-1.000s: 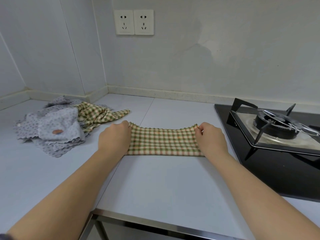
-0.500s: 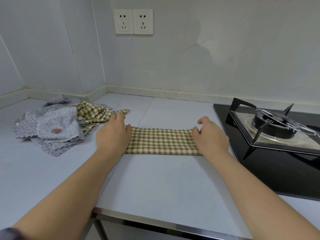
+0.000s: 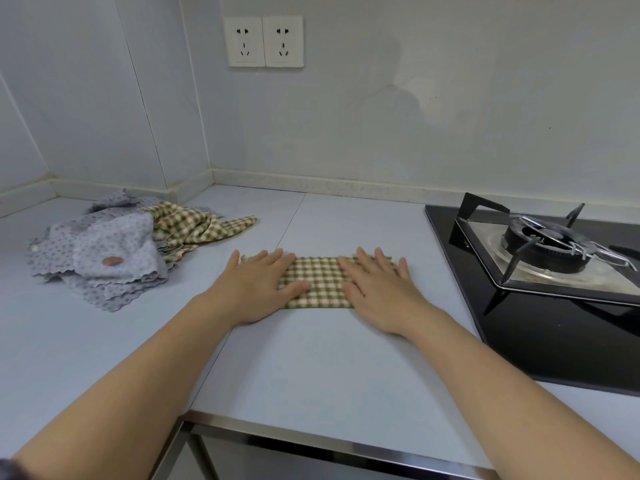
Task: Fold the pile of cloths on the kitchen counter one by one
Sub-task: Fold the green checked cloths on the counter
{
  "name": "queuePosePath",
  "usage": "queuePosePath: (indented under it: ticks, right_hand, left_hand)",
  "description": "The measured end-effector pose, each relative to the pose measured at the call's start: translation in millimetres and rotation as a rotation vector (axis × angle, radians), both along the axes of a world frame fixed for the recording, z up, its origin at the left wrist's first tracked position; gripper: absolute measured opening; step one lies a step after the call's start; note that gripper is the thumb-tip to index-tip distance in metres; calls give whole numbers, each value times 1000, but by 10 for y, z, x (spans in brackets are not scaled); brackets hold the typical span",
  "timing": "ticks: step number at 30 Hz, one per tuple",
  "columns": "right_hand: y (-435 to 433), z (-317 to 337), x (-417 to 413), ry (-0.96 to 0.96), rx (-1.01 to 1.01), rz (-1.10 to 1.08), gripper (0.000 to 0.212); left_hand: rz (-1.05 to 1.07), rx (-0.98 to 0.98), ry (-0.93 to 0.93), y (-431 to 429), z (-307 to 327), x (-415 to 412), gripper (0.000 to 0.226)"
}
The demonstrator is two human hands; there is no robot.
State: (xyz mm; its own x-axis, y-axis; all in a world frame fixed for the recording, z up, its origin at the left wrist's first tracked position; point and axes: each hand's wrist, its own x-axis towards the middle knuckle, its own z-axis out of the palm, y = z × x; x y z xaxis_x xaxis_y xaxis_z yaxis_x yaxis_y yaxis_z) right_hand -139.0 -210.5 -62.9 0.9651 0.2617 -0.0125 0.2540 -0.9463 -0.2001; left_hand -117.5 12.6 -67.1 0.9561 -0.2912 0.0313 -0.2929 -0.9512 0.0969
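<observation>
Well off to the left of the left hand (image 3: 258, 285) sits the pile (image 3: 104, 247): grey dotted cloths and a loose checked cloth (image 3: 197, 226) trailing toward that hand, none of them folded.

The left hand is flat with straight fingers, pressing the left end of the folded checked cloth (image 3: 320, 278). The right hand (image 3: 379, 289) is spread flat on the right end, gripping nothing. The cloth lies as a narrow band on the surface (image 3: 311, 368), under and between both palms.

The risk, I'd say, is palms pushed apart too hard, so the layers shear and the fold creeps open. A careless lift could also drag a corner up.

There is bare surface nearer the body than both hands, down to the metal front edge (image 3: 346, 445). Just right of the right hand stands the stove (image 3: 540, 244), close enough for a wide sweep to knock it.
</observation>
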Motion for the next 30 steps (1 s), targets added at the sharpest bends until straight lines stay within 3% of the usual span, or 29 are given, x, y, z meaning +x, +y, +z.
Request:
queuePosePath:
  ticks: [3, 6, 11, 14, 18, 20, 26, 30]
  right_hand:
    - [-57, 51, -7, -281, 249, -33, 53]
    - [-43, 43, 0, -252, 251, -23, 49]
    - [-58, 47, 15, -322, 341, 4, 47]
    - [-54, 11, 20, -201, 270, 53, 50]
    - [-122, 17, 53, -155, 286, 43, 67]
    - [-162, 39, 56, -147, 295, 40, 72]
    - [-159, -24, 45, -75, 342, 141, 73]
    - [-15, -31, 18, -124, 430, 232, 58]
  left_hand:
    - [99, -241, -399, 23, 90, -17, 55]
    - [135, -383, -517, 73, 118, -6, 27]
    - [9, -390, -511, 31, 75, -16, 17]
    - [-100, -398, -478, 26, 69, -27, 9]
    - [-287, -422, -192, 15, 59, -53, 20]
    - [-341, -396, -146, -13, 29, -26, 21]
    - [-253, -538, -222, -62, -29, -34, 8]
    - [-238, -590, -220, -91, 29, -75, 14]
